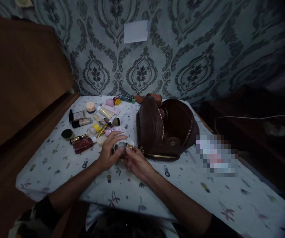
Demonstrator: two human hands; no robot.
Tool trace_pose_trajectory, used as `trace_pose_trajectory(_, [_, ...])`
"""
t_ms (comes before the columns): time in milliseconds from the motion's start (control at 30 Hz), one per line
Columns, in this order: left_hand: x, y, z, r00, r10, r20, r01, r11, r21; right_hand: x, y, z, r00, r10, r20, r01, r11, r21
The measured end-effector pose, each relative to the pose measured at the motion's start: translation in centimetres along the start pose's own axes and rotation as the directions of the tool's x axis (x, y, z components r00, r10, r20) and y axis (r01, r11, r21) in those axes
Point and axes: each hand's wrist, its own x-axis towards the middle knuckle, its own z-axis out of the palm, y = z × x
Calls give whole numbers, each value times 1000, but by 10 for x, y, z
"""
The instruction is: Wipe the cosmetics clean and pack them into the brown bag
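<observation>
In front of the bag, my left hand (111, 150) curls around a small dark-and-gold cosmetic item (122, 146), its fingers partly covering it. My right hand (137, 162) pinches the gold end of the same item from the right. Its exact kind is blurred. Just to the right stands a dark brown leather bag (148, 129), its gold zipper undone and its mouth gaping. Left of my hands lie a dark red bottle (83, 145), a gold tube (79, 138), a yellow-banded bottle (95, 129) and a pink tube (110, 131).
Several more cosmetics spread across the patterned tablecloth (65, 178), among them a round cream jar (90, 107), a dark round lid (68, 134) and a pale tube (106, 112). A blurred-out packet (216, 155) lies right of the bag. A wooden panel (25, 62) borders the left.
</observation>
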Motion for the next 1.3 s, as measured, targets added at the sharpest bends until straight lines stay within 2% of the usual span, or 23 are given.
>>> trace_pose_trajectory(33, [-1, -2, 0, 997, 72, 40, -75, 995, 67, 0, -1, 0, 1000, -8, -19, 9, 1000, 27])
trace_pose_trajectory(100, [-2, -5, -1, 985, 139, 103, -155, 975, 158, 0, -2, -1, 1000, 1, -27, 0, 999, 50])
trace_pose_trajectory(200, [1, -9, -4, 983, 134, 128, -154, 974, 165, -1, -4, -2, 995, 91, 32, -91, 996, -12])
trace_pose_trajectory(300, [4, -10, -7, 997, 43, 68, -48, 995, 84, -2, -4, -1, 993, 102, 56, -95, 989, -111])
trace_pose_trajectory(433, [5, -11, -6, 989, -147, 16, 148, 988, -45, -3, -4, 2, 994, -112, -7, 108, 972, -207])
trace_pose_trajectory(533, [4, -12, -4, 980, -200, 19, 201, 975, -94, -2, -3, 3, 984, -178, -20, 168, 955, -246])
trace_pose_trajectory(700, [3, -10, -3, 993, -116, -6, 115, 991, -75, -1, -3, 1, 985, -173, -14, 164, 956, -244])
trace_pose_trajectory(900, [2, -11, -4, 999, 24, -41, -22, 999, 42, -1, -6, 2, 987, -163, -8, 158, 969, -191])
trace_pose_trajectory(1000, [1, -16, -6, 994, 109, 7, -110, 990, 89, -1, -8, 2, 993, -113, -19, 108, 979, -174])
trace_pose_trajectory(1133, [-1, -18, -6, 966, 222, 134, -237, 965, 115, 1, -9, -2, 997, 65, -48, -72, 984, -162])
trace_pose_trajectory(1200, [-2, -17, -5, 958, 233, 167, -254, 960, 119, 2, -9, -5, 985, 150, -83, -162, 973, -161])
trace_pose_trajectory(1300, [-2, -15, -4, 975, 183, 124, -196, 976, 98, 3, -7, -6, 976, 208, -58, -215, 959, -187])
